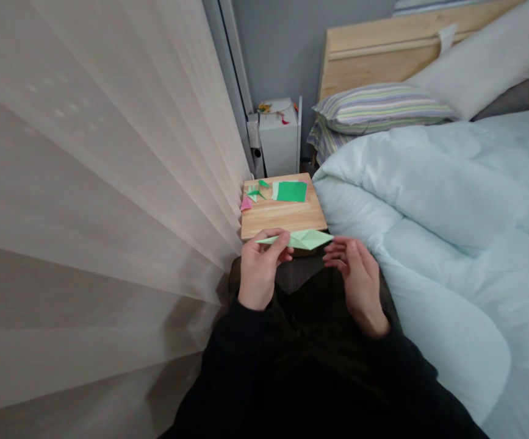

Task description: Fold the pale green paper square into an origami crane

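Observation:
A light green folded paper (307,239), long and pointed at both ends, is held level above my lap. My left hand (264,262) is closed on its left half, pinching it between thumb and fingers. At the other end, my right hand (358,274) has its fingers loosely curved and a little apart. Its index fingertip is at the paper's right point, and whether it touches cannot be made out. Beyond my hands, a green sheet stack (291,191) and small green folded paper pieces (255,193) lie on a wooden stool top (282,218).
A pink folded paper (246,203) lies at the stool's left edge. Pale curtains (122,152) hang close on my left. A bed with a light blue quilt (442,201) is on my right. A white cabinet (279,143) stands behind the stool, with small items on top.

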`<action>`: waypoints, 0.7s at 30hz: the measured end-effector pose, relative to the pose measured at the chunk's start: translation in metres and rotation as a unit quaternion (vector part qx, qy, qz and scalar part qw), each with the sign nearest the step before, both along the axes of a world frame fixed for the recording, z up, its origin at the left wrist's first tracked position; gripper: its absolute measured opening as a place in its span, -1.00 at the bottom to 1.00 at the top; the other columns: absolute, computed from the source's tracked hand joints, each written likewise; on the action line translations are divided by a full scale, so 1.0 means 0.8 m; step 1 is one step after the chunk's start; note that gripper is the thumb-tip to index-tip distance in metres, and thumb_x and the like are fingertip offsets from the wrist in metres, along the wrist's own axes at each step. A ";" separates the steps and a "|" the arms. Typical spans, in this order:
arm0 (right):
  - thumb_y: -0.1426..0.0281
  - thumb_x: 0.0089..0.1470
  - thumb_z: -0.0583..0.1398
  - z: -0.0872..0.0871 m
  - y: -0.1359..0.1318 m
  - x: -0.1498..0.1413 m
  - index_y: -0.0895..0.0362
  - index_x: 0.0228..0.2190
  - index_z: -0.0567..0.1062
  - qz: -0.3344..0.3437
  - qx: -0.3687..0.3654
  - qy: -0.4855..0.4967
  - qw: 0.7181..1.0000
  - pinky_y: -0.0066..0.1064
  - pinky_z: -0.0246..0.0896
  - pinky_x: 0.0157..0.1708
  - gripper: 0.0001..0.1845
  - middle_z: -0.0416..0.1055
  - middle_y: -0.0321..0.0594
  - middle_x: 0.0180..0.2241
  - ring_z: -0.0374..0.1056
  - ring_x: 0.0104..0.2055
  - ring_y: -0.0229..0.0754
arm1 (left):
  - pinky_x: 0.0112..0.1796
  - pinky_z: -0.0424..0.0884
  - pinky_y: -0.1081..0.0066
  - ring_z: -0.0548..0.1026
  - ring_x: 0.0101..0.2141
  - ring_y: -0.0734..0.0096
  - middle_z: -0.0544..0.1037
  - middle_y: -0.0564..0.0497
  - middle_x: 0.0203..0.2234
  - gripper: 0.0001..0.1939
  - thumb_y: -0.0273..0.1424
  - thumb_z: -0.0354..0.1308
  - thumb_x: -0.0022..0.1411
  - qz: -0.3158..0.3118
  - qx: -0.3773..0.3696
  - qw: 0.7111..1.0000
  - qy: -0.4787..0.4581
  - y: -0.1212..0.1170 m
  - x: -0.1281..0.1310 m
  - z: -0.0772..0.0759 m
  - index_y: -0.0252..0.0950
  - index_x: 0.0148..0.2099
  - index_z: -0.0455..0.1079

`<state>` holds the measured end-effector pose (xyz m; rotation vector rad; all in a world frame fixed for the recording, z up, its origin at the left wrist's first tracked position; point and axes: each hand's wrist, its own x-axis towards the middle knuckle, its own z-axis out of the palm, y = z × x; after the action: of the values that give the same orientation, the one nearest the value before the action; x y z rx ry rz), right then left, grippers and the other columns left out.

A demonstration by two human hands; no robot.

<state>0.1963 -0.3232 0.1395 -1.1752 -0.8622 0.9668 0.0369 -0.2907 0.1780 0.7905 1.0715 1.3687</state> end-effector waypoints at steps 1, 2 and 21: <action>0.01 0.23 0.19 -0.006 0.002 -0.001 0.12 -0.17 0.52 -0.006 -0.011 0.048 0.999 -0.39 0.33 -0.41 -0.57 0.51 -0.21 -0.33 0.42 -0.39 -0.21 | -0.44 0.42 0.54 0.52 -0.49 0.55 0.54 0.10 -0.52 -0.65 -0.26 0.54 -0.06 0.001 -0.014 1.000 -0.023 0.000 0.001 0.001 -0.33 -0.29 0.56; 0.03 0.18 0.25 -0.011 0.003 -0.002 0.13 -0.17 0.52 0.014 -0.025 0.078 0.997 -0.41 0.32 -0.43 -0.58 0.51 -0.21 -0.32 0.43 -0.39 -0.23 | -0.39 0.47 0.53 0.57 -0.46 0.53 0.56 0.09 -0.49 -0.64 -0.27 0.55 -0.08 -0.002 -0.026 0.999 -0.044 -0.001 0.002 0.001 -0.33 -0.29 0.54; 0.25 -0.16 0.51 0.012 0.034 -0.003 0.15 -0.52 0.57 0.154 -0.037 0.069 0.985 -0.51 0.12 -0.62 -0.70 0.40 -0.38 -0.68 0.23 -0.64 -0.36 | -0.34 0.40 0.47 0.53 -0.46 0.46 0.65 -0.03 -0.51 -0.71 -0.31 0.54 -0.07 -0.141 -0.027 0.989 0.039 -0.016 0.014 -0.019 -0.39 -0.36 0.61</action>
<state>0.1938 -0.2958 0.1493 -1.0401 -0.9188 1.3262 0.0482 -0.3032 0.1628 0.9246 1.0087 1.0732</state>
